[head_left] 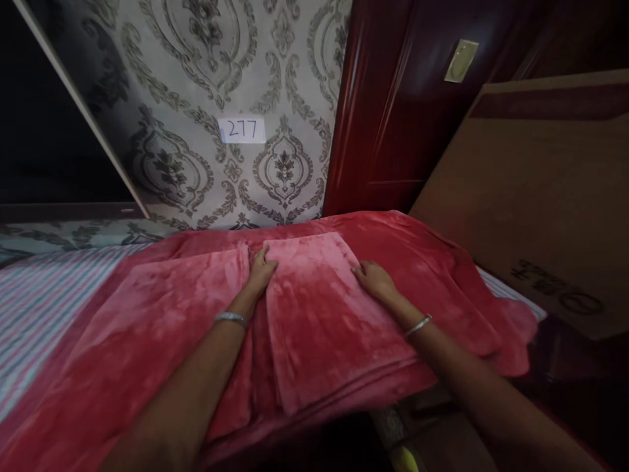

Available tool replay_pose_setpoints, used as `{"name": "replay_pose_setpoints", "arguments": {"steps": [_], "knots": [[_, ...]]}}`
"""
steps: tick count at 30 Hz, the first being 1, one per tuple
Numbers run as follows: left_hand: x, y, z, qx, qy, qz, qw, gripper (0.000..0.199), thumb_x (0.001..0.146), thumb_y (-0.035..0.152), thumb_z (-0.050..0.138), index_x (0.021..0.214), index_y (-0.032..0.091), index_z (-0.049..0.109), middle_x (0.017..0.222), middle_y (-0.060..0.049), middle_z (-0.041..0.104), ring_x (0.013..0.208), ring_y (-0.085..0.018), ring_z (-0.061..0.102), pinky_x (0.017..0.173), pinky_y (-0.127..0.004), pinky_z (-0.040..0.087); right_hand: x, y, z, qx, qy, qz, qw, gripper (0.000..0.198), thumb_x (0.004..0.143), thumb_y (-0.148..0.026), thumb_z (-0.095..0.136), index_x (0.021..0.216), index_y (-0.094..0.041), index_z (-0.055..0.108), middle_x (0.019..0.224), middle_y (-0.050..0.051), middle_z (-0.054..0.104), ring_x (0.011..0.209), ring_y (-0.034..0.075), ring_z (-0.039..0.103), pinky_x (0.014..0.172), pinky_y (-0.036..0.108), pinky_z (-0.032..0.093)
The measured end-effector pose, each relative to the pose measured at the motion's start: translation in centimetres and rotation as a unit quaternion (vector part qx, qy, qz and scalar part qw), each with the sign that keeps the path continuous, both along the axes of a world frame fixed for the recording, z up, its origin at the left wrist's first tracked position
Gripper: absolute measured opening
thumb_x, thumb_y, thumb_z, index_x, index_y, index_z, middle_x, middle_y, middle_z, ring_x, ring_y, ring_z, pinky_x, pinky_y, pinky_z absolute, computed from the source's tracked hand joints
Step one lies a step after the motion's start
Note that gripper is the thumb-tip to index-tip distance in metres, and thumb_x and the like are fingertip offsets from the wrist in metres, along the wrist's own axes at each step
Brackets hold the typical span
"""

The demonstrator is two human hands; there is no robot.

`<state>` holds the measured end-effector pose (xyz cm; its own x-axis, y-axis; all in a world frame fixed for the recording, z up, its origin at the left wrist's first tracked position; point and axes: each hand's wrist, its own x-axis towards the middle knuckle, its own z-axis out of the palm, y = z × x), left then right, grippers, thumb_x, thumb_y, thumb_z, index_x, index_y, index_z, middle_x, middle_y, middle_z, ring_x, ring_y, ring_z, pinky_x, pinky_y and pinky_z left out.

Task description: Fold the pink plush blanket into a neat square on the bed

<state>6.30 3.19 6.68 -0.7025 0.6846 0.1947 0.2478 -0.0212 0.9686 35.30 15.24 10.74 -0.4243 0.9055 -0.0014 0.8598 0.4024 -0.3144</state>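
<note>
Bare forearms (196, 373) cross the desk's (44, 308) front edge; left hand (263, 265) and right hand (374, 278), apart, touch opposite sides of a red blanket's (319, 308) middle section, grip unclear.

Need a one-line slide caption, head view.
Left hand and right hand at opposite edges of a folded red blanket panel, below a wall card reading 277.

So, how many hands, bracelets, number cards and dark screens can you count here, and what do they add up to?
Hands: 2, the left hand and the right hand, both on the red plush cloth
Bracelets: 2, left bracelet and right bracelet
Number card: 1
Dark screen: 1
Total: 6
</note>
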Motion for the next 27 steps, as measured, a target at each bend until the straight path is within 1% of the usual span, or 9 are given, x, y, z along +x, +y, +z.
{"name": "replay_pose_setpoints", "arguments": {"steps": [2, 4, 8, 12, 17, 19, 22, 24, 27], "knots": [[0.1, 0.1, 0.0, -0.024, 0.052, 0.022, 0.998, 0.069, 0.07, 0.013, 0.063, 0.139, 0.011, 0.056, 0.144, -0.015, 0.057, 0.135, -0.029, 0.052, 0.118, -0.039, 0.037, 1.6, -1.2, -0.3, 0.002, -0.009, -0.004, 1.0, 0.04, 0.103, -0.04, 0.047, 0.126, -0.012, 0.066, 0.129, 0.019, 0.067, 0.112, 0.026, 0.065, 0.087, 0.029, 0.046], [0.2, 0.1, 0.1, -0.038, 0.085, 0.042, 0.995, 0.067, 0.069, 0.013, 0.063, 0.135, 0.011, 0.059, 0.139, -0.015, 0.059, 0.136, -0.031, 0.051, 0.12, -0.042, 0.035, 2.5, -1.9, -0.6, 0.001, -0.012, -0.01, 1.0, 0.038, 0.103, -0.039, 0.048, 0.122, -0.013, 0.068, 0.125, 0.018, 0.069, 0.109, 0.026, 0.067, 0.083, 0.029, 0.046], [0.1, 0.0, 0.4, -0.042, 0.113, 0.057, 0.991, 0.059, 0.068, 0.011, 0.064, 0.127, 0.014, 0.063, 0.131, -0.014, 0.062, 0.133, -0.033, 0.051, 0.121, -0.049, 0.034, 2.7, -1.9, -1.3, 0.003, 0.002, -0.02, 1.0, 0.032, 0.103, -0.034, 0.048, 0.121, -0.015, 0.067, 0.121, 0.016, 0.072, 0.109, 0.024, 0.068, 0.079, 0.026, 0.045], [-0.2, 0.0, 0.3, -0.045, 0.134, 0.055, 0.988, 0.055, 0.069, 0.011, 0.066, 0.123, 0.018, 0.065, 0.128, -0.012, 0.064, 0.13, -0.031, 0.054, 0.119, -0.049, 0.038, 2.5, -1.4, -1.7, 0.001, 0.019, -0.031, 0.999, 0.032, 0.104, -0.031, 0.046, 0.121, -0.013, 0.067, 0.121, 0.018, 0.071, 0.111, 0.025, 0.068, 0.078, 0.026, 0.045], [-0.8, 0.0, 0.0, -0.057, 0.14, 0.044, 0.988, 0.058, 0.073, 0.017, 0.067, 0.13, 0.018, 0.06, 0.128, -0.012, 0.064, 0.124, -0.029, 0.059, 0.113, -0.047, 0.045, 3.7, -1.8, -1.3, -0.016, 0.028, -0.006, 0.999, 0.034, 0.103, -0.032, 0.048, 0.123, -0.012, 0.067, 0.121, 0.018, 0.072, 0.109, 0.025, 0.068, 0.081, 0.027, 0.047], [-0.8, 0.0, -0.1, -0.059, 0.144, 0.042, 0.987, 0.059, 0.073, 0.018, 0.067, 0.132, 0.017, 0.058, 0.128, -0.012, 0.064, 0.124, -0.029, 0.059, 0.113, -0.048, 0.044, 5.0, -2.6, -1.3, -0.023, 0.022, 0.002, 0.999, 0.041, 0.102, -0.038, 0.049, 0.128, -0.01, 0.065, 0.121, 0.019, 0.072, 0.108, 0.028, 0.069, 0.082, 0.03, 0.048], [-0.7, 0.1, -0.1, -0.062, 0.154, 0.044, 0.985, 0.061, 0.072, 0.015, 0.065, 0.133, 0.017, 0.058, 0.132, -0.012, 0.063, 0.128, -0.029, 0.056, 0.117, -0.048, 0.041, 7.1, -4.3, -2.0, -0.014, 0.017, 0.021, 1.0, 0.055, 0.101, -0.042, 0.05, 0.145, -0.01, 0.051, 0.122, 0.021, 0.071, 0.111, 0.03, 0.068, 0.087, 0.034, 0.049], [-0.5, 0.2, 0.1, -0.066, 0.164, 0.049, 0.983, 0.061, 0.072, 0.012, 0.065, 0.132, 0.017, 0.058, 0.135, -0.013, 0.061, 0.133, -0.03, 0.053, 0.12, -0.048, 0.037, 8.1, -5.1, -2.8, 0.003, 0.026, 0.032, 0.999, 0.057, 0.101, -0.038, 0.05, 0.151, -0.011, 0.044, 0.124, 0.02, 0.071, 0.114, 0.03, 0.067, 0.09, 0.034, 0.05], [-0.2, 0.2, 0.3, -0.077, 0.178, 0.054, 0.98, 0.063, 0.072, 0.011, 0.064, 0.134, 0.015, 0.057, 0.139, -0.015, 0.059, 0.137, -0.031, 0.049, 0.122, -0.049, 0.033, 8.8, -5.6, -3.6, 0.023, 0.046, 0.032, 0.998, 0.051, 0.1, -0.03, 0.048, 0.149, -0.015, 0.048, 0.126, 0.018, 0.07, 0.117, 0.029, 0.066, 0.092, 0.034, 0.05]]}}
